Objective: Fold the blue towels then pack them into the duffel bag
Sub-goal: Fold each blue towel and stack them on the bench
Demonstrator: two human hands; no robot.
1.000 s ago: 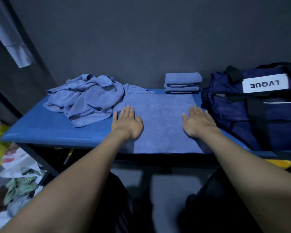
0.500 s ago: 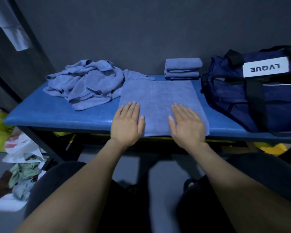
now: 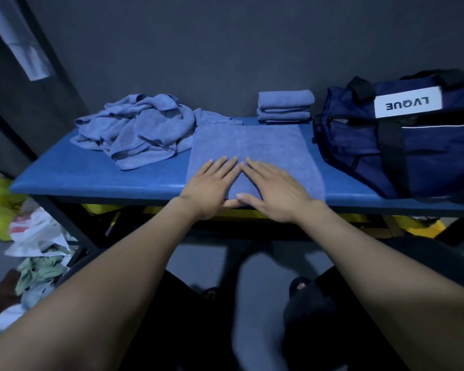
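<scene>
Both hands lie flat on the spread towel (image 3: 252, 145) — fingers straight, gripping nothing. The left hand (image 3: 209, 187) and right hand (image 3: 276, 190) angle inward, fingertips nearly touching.

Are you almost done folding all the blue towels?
Not yet. A small stack of folded blue towels waits by the wall. Both flat hands, left hand and right hand, press one spread blue towel. A crumpled pile of blue towels remains, then packing the navy duffel bag.
</scene>
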